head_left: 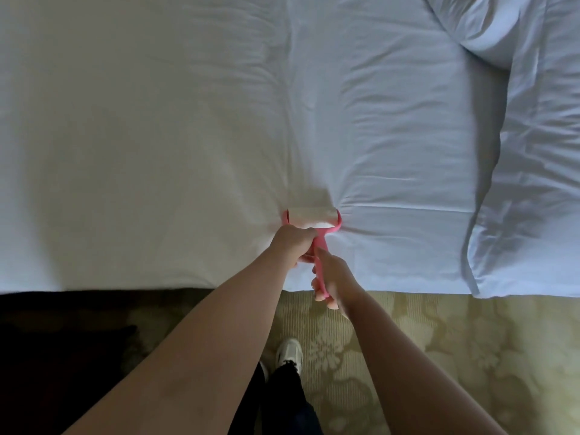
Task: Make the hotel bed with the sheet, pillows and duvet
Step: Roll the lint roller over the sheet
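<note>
Head: hands grip roller (pink).

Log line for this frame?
tool: pink lint roller on sheet | left hand: grips handle near roll | right hand: grips handle end | pillow: frame right

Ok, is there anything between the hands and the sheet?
Yes: a pink lint roller. The left hand and right hand grip its handle, and its roll sits on the sheet near the bed's edge.

A pink lint roller, patterned carpet and a white shoe.
</note>
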Available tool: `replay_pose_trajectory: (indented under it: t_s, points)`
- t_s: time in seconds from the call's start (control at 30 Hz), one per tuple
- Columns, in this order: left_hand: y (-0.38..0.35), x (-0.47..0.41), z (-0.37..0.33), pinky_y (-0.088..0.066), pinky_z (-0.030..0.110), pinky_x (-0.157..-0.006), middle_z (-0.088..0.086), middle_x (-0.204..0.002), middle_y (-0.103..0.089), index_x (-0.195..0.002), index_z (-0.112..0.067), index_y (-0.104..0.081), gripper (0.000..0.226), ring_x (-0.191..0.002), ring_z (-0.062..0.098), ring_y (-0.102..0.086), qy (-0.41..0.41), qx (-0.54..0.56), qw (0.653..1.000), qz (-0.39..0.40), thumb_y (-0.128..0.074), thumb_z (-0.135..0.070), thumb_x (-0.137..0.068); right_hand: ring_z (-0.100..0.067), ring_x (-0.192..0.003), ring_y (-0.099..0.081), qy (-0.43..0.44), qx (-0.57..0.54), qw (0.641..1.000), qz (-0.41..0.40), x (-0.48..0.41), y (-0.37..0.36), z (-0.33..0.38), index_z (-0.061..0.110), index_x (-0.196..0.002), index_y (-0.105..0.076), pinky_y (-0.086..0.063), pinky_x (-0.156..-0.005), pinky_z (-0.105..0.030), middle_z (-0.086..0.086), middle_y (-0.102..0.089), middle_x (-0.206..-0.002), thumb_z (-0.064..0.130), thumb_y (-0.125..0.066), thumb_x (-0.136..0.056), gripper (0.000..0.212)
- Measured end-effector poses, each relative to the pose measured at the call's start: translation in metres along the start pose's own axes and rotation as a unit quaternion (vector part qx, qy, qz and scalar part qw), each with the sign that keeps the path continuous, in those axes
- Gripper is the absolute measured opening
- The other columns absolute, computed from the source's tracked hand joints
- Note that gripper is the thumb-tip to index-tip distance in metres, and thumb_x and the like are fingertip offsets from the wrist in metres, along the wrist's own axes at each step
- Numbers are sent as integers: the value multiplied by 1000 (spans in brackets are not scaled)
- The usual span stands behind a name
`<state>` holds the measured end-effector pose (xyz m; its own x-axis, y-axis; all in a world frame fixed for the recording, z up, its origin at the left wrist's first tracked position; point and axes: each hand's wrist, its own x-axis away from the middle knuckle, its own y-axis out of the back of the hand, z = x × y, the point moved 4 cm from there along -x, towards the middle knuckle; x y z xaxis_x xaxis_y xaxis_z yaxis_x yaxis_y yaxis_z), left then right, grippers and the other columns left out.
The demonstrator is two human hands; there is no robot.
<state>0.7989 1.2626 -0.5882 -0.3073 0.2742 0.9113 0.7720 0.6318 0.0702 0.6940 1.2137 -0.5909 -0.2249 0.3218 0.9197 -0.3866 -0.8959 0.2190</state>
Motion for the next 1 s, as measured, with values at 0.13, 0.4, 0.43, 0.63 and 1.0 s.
replay_pose_trajectory:
  t_s: [0.13,0.4,0.43,0.63,1.0]
  points:
    - [-9,11,15,-46,34,-87,8,-94,-75,-104,-6,-68,34,-83,18,-73,-2,13,1000,-2,-57,-32,-86,-11,-35,-32,-6,0,1000,2,7,4,-16,5,-116,-58,-21,-37,-15,-1,-42,-52,61,-31,-94,66]
    - [-41,42,51,-37,18,-29,5,-80,-71,-138,-8,-45,56,-51,14,-67,17,74,997,-28,-62,-25,-88,-12,-35,-41,50,32,998,9,32,16,-63,11,-106,-67,-30,-40,-22,-2,-47,-50,65,-25,-95,70]
    - [-45,40,54,-39,19,-32,6,-80,-72,-144,-10,-34,65,-53,14,-69,15,81,996,-37,-61,-25,-87,-10,-34,-42,72,34,997,-7,37,19,-64,11,-102,-69,-32,-43,-24,-1,-48,-49,68,-25,-94,72]
    - [-59,36,30,-60,36,-72,11,-91,-72,-145,-9,-29,95,-79,22,-72,-76,61,995,-34,-62,-41,-62,-11,-40,-42,148,-9,984,-98,51,40,-52,7,-84,-65,-38,-51,-29,2,-47,-48,65,-35,-93,66]
    - [-101,25,13,-53,37,-89,5,-89,-75,-102,-7,-67,27,-84,17,-71,-35,19,998,51,-55,-22,-84,-14,-43,-49,103,7,985,-140,36,71,-56,13,-89,-59,-37,-50,-28,-1,-53,-53,55,-29,-98,52]
